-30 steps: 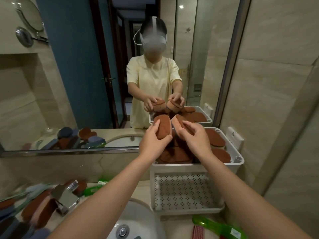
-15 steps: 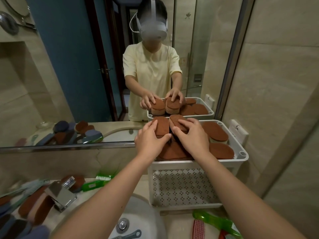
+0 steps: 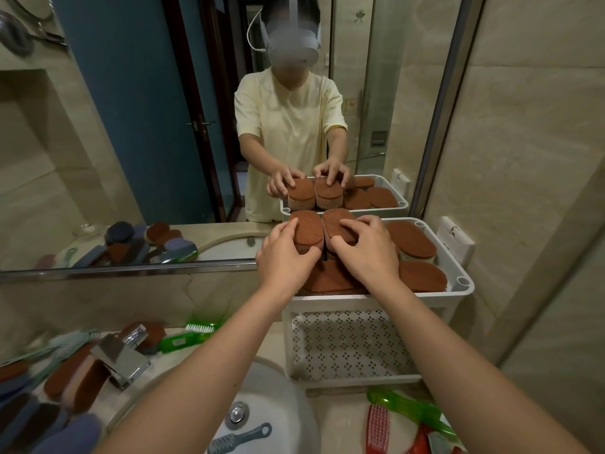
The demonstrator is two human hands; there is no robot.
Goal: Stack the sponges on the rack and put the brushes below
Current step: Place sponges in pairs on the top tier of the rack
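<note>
A white two-tier rack point(image 3: 461, 288) stands against the mirror at the right. Its top tray holds several brown oval sponges, such as one at the right point(image 3: 412, 239) and one at the front right point(image 3: 422, 276). My left hand point(image 3: 283, 258) grips a brown sponge point(image 3: 306, 229) lying flat on the pile at the tray's back left. My right hand point(image 3: 366, 249) presses a second brown sponge point(image 3: 337, 224) down beside it. The perforated lower shelf point(image 3: 350, 342) holds nothing. A green brush point(image 3: 188, 335) lies left of the rack.
A white sink point(image 3: 278, 417) with a grey brush point(image 3: 240, 437) in it sits below my arms. A chrome tap point(image 3: 121, 355) is at the left, with more sponges point(image 3: 75, 378) beside it. Green point(image 3: 412, 409) and red point(image 3: 376, 427) brushes lie front right.
Both hands came down from above the tray and laid their two sponges flat on the pile at the back left. The camera moved closer and tilted down.
</note>
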